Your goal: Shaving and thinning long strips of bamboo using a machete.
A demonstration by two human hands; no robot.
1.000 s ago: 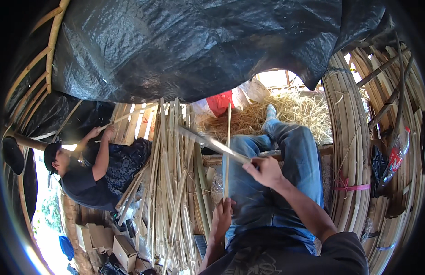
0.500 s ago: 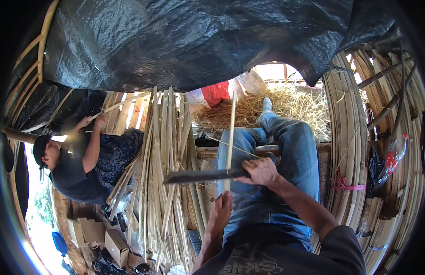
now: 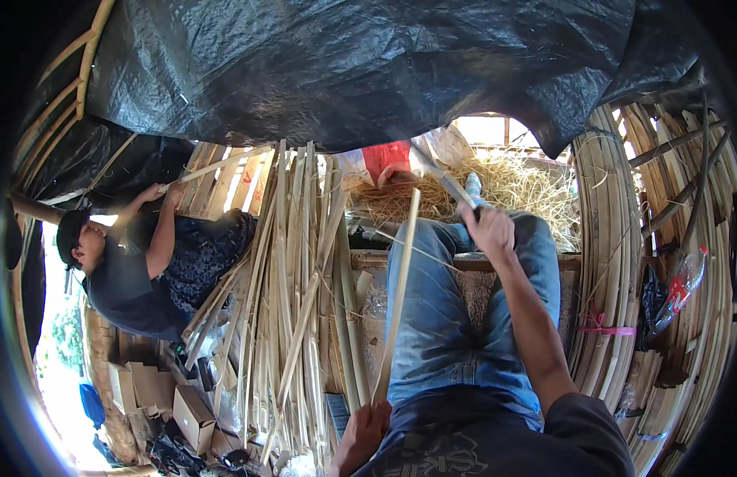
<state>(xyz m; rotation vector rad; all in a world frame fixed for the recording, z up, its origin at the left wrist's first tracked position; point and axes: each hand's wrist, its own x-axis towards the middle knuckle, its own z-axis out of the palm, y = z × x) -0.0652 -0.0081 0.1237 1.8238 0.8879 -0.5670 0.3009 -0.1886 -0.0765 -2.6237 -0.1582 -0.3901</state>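
Observation:
My left hand (image 3: pixel 365 433) is closed around the lower end of a pale bamboo strip (image 3: pixel 399 298), low beside my left hip. The strip slants up and away in front of my left thigh. Raised over my knees, my right hand (image 3: pixel 492 230) grips a machete (image 3: pixel 444 177) by its handle. Its long blade points up and to the left, slightly blurred and apart from the strip. A thin sliver (image 3: pixel 420 253) stretches across near my knees.
Many long bamboo strips (image 3: pixel 293 318) lie to my left, beyond them a co-worker (image 3: pixel 134 270) holding another strip. Bundled slats (image 3: pixel 607 262) with a pink tie stand right. Straw (image 3: pixel 535 191) covers the ground ahead; a black tarp (image 3: pixel 344 71) hangs above. Cardboard boxes (image 3: pixel 195 420) sit lower left.
My right hand has lifted the machete up and away from the strip, its blade swinging from level to slanting upward. My left hand has drawn the bamboo strip down toward my body.

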